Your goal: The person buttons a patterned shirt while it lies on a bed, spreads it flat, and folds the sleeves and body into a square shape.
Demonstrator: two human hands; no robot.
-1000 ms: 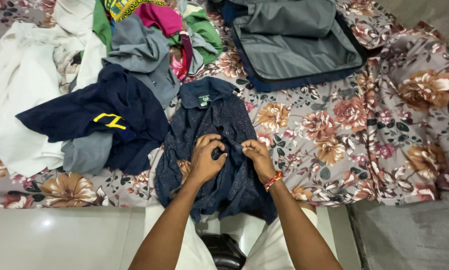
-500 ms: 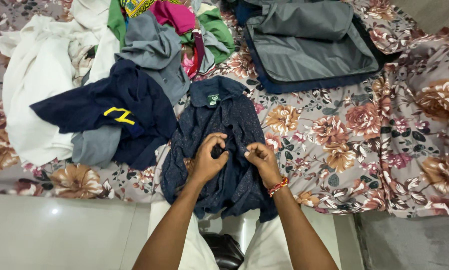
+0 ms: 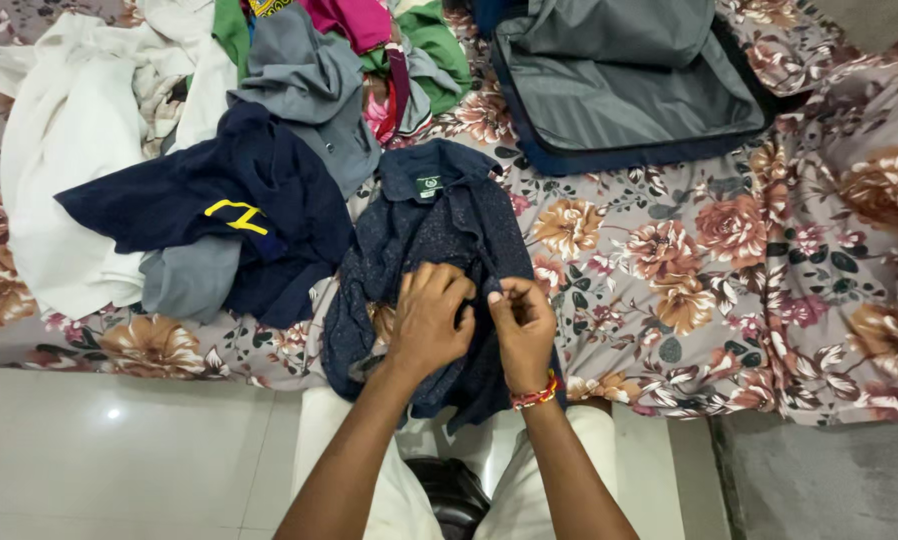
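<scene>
**A:** What do you have, biggest first?

**B:** I see the bed under a floral sheet (image 3: 729, 260), with an open grey-lined suitcase (image 3: 629, 95) at the top. A heap of clothes (image 3: 169, 130) lies to the left, a navy garment with a yellow mark (image 3: 219, 205) on top of it. The dark speckled shirt (image 3: 449, 215) lies collar-up at the bed's near edge, just beside that heap.

**A:** And the hands?

**B:** My left hand (image 3: 431, 322) and right hand (image 3: 522, 325) have drawn closer than a second ago and now nearly touch. Both pinch the shirt's front where its two edges meet. I judge I'm working on the buttons there. A red thread band (image 3: 535, 397) circles the right wrist.
</scene>
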